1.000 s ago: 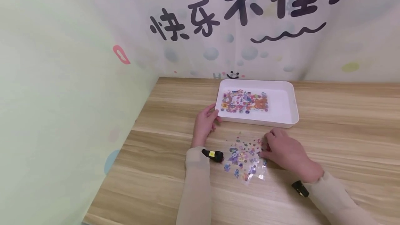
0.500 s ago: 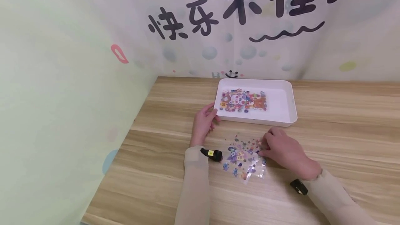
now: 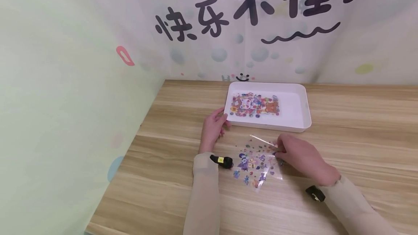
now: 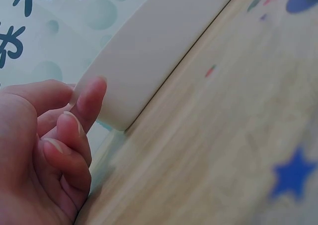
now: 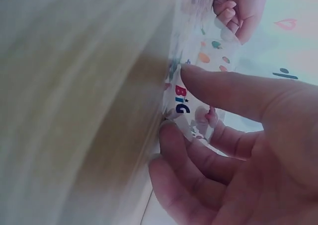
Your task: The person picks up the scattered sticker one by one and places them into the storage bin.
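Note:
My left hand point(image 3: 213, 128) is at the near left corner of a white tray point(image 3: 307, 110), thumb and forefinger pinching its wall. In the left wrist view the other fingers of that hand point(image 4: 54, 145) curl below the tray wall point(image 4: 144, 56). My right hand point(image 3: 300, 157) pinches the right edge of a clear sticker sheet point(image 3: 253, 162) printed with small colourful figures. That edge is lifted and bent. Close up in the right wrist view, thumb and fingers of the right hand point(image 5: 223, 125) stand around the sheet's edge, by the printed letters "BIG" point(image 5: 182, 100).
More sticker sheets point(image 3: 254, 105) with bears and small pictures lie in the left part of the tray. The wood-grain table point(image 3: 163, 177) runs back to a printed wall cloth point(image 3: 196, 57). Black cameras point(image 3: 222, 161) are strapped to both wrists.
The sticker sheet's right side has come up and bent, and its upper edge now catches the light. My right hand has shifted slightly to the right. The left hand holds its place.

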Demonstrator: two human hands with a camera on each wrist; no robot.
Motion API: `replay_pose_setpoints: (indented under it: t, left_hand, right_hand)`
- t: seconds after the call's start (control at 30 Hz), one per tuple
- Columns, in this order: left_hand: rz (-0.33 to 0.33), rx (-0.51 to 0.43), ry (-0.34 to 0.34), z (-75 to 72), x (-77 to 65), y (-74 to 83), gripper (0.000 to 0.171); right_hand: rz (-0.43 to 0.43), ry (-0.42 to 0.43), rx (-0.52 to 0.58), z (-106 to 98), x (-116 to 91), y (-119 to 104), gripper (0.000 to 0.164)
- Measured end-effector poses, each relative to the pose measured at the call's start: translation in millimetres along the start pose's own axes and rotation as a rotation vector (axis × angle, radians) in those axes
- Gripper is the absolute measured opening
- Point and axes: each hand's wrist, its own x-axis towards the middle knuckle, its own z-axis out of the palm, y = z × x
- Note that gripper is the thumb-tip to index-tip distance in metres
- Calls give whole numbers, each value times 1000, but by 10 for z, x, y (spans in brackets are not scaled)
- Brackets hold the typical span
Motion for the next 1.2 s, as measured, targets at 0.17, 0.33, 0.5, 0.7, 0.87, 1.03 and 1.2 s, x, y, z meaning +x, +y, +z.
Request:
replay_pose_setpoints:
  t: [0.17,0.33,0.5,0.7,0.87,1.03,1.2]
  left_hand:
    - [14,-8,-3,5,-2,6,40]
    - [12,-4,1,4,-1,-5,39]
    - [20,-5,3,4,4,-7,40]
    - [25,-19,-1,3,4,-1,40]
    - [25,-14,0,8,3,0,40]
    - [23,-5,1,4,1,1,40]
    - [21,-13,-3,8,-3,6,40]
  right_hand:
    - [-23,3,24,-7,8,20,30]
    - [-51,34,13,8,2,38,25]
    - [-32,5,30,2,18,76,9]
    - [-75,3,15,-89,42,170,8]
    - [-144,41,3,-248,37,270,12]
    - [-122,35,83,-386,28,396,20]
    - [-93,71,123,-434,26,564,25]
